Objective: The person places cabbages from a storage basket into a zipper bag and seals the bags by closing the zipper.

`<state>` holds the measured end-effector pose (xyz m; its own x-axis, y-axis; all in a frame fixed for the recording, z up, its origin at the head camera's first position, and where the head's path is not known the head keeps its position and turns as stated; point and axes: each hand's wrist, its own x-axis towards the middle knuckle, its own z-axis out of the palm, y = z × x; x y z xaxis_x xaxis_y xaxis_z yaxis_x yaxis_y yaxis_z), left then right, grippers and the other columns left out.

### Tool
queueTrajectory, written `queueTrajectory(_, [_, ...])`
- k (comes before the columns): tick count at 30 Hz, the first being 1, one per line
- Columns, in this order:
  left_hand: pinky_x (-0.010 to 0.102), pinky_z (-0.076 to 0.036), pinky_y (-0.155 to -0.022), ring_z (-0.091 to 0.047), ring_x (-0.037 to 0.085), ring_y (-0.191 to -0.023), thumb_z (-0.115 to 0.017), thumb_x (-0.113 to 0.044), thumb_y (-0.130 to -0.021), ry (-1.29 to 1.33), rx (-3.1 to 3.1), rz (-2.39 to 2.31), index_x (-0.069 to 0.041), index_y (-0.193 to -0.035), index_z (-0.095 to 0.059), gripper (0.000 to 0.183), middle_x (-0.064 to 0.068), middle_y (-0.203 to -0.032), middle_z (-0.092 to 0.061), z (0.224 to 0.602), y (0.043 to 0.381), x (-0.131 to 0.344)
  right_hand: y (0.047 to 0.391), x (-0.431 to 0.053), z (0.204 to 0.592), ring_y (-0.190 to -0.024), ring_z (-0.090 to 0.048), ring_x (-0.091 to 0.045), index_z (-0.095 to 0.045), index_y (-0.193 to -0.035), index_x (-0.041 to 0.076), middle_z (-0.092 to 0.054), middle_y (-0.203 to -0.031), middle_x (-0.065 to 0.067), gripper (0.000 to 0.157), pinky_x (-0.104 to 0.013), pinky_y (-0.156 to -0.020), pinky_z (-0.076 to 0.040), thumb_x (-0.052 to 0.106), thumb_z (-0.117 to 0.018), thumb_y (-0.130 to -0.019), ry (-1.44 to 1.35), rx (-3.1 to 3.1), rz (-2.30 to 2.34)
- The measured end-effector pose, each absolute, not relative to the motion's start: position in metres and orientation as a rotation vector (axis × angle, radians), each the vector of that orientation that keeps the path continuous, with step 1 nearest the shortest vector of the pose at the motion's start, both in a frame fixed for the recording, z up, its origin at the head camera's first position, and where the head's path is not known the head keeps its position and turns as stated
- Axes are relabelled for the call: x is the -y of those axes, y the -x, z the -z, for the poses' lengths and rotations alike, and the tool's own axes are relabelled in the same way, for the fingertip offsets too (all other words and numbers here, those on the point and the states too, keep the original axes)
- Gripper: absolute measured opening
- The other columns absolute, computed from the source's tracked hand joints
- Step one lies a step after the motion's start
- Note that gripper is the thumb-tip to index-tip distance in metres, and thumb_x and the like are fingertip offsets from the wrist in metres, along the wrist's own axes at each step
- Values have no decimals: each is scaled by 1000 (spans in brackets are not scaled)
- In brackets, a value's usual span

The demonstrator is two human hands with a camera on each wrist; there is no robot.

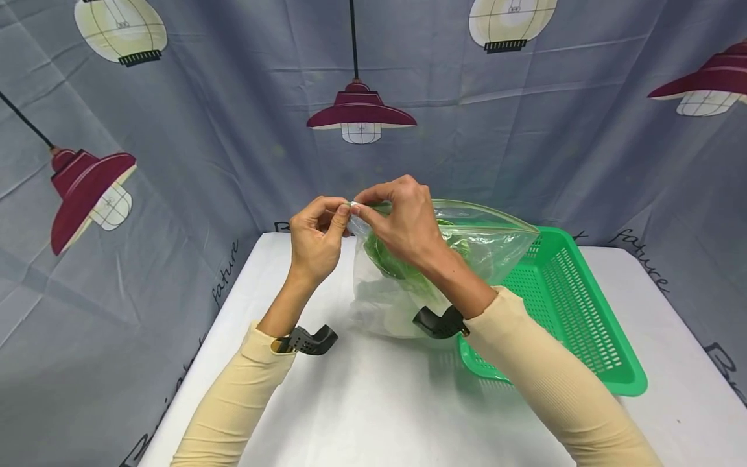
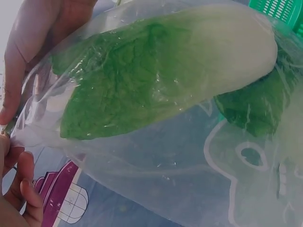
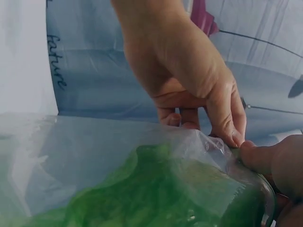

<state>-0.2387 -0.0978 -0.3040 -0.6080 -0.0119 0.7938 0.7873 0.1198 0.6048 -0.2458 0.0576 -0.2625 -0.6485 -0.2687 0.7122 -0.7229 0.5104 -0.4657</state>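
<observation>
A clear plastic zip bag (image 1: 373, 311) stands on the table, its open mouth edged by a greenish seal strip (image 1: 496, 211). Inside lies a leafy vegetable with green leaves and a thick white stalk, like a Chinese cabbage (image 2: 142, 80). My left hand (image 1: 315, 243) pinches the bag's upper left corner between thumb and forefinger. Right beside it, my right hand (image 1: 405, 220) pinches the seal at the same corner, the fingertips of both hands meeting there. A small white piece (image 1: 353, 203) shows between them. Toward the right the mouth gapes apart.
A green perforated plastic basket (image 1: 633, 373) stands on the right of the white table (image 1: 350, 415), partly behind the bag and my right forearm. A grey-blue curtain (image 1: 245, 130) printed with lamps surrounds the table's back and sides.
</observation>
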Motion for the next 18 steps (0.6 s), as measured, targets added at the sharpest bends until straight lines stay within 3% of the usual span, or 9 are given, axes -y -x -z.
queueTrajectory(10, [24,-49,-54,-56,22,-53,-62,8,-91,746,1732,1546,14,-89,-64,6,23,-77,-60,306,240,103,241,-74,266,-88,-56,-19,-80,-87,9,-73,-84,1,6,-37,-81,-40,14,-79,-84,-763,2245,-1056])
queueTrajectory(18, [25,-49,-53,-55,23,-52,-63,10,-89,739,1730,1535,14,-88,-63,5,22,-73,-58,309,240,107,238,-101,269,-83,-57,-20,-79,-88,9,-73,-84,-2,6,-37,-76,-40,15,-79,-84,-704,2290,-1070])
